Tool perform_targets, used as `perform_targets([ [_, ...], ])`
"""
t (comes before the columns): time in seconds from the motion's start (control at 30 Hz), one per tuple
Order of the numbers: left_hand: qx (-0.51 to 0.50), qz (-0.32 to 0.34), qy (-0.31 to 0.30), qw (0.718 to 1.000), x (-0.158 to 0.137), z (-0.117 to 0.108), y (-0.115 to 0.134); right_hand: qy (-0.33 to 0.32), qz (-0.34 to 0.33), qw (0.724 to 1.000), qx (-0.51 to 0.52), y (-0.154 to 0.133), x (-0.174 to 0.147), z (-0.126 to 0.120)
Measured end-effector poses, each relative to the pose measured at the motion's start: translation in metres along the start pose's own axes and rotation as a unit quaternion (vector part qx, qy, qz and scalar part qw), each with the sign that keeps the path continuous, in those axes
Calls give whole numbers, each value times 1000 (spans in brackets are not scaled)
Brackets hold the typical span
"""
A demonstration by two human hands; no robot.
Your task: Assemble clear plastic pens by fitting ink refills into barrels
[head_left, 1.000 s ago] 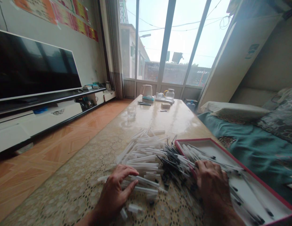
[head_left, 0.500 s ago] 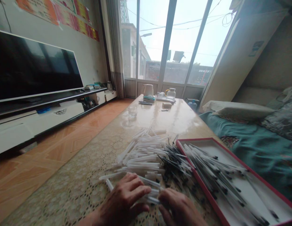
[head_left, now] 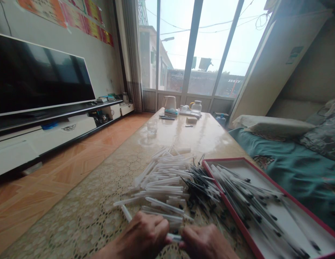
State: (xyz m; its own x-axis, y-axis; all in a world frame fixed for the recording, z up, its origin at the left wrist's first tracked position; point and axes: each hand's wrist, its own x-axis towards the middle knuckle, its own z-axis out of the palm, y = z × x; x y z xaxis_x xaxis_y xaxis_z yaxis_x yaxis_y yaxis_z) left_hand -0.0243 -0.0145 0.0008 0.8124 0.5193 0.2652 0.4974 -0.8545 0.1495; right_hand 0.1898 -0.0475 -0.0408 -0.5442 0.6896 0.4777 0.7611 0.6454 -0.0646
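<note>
My left hand (head_left: 146, 232) is closed, its thumb and fingers pinching one end of a short, whitish translucent tube (head_left: 174, 237). The other end sits in the closed fingers of my right hand (head_left: 202, 239). Only the middle of this tube shows between the two fists. Just beyond my hands lies a loose pile of white plastic tubes (head_left: 164, 176). To its right is a heap of thin dark sticks with black ends (head_left: 201, 181). A red-rimmed white tray (head_left: 287, 216) holds several long clear tubes with dark cores and black tips (head_left: 245, 199).
The long table (head_left: 83, 201) has a patterned lace-like cover. A drinking glass (head_left: 152, 128) stands farther back, with a glass jug (head_left: 196, 107), a small box (head_left: 192, 119) and a kettle (head_left: 170, 103) at the far end. A sofa with a teal cover (head_left: 264, 158) runs along the right.
My hands have closed and come together around one tube, where the fingers were looser over the tubes before. Several white tubes in front of my left hand are now uncovered.
</note>
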Motion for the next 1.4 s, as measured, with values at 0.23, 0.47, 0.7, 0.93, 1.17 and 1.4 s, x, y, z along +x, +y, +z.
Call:
perform_targets([
  [0.23,-190,-58,-16,980,2,-21,0,-12,-76,995,-70,2,17,-44],
  [0.47,-266,-182,25,946,7,-39,-25,21,54,996,-62,42,-2,-61],
  [0.7,-176,-158,-9,972,7,-10,-18,70,117,990,39,22,6,-45],
  [0.93,-426,-263,103,860,8,-5,-10,-14,142,976,166,9,8,-41],
  [1.17,-718,-270,52,640,14,10,3,-3,87,986,144,-2,7,-7],
  [1.4,-731,-265,130,615,13,13,-8,24,184,938,292,-3,10,-25],
])
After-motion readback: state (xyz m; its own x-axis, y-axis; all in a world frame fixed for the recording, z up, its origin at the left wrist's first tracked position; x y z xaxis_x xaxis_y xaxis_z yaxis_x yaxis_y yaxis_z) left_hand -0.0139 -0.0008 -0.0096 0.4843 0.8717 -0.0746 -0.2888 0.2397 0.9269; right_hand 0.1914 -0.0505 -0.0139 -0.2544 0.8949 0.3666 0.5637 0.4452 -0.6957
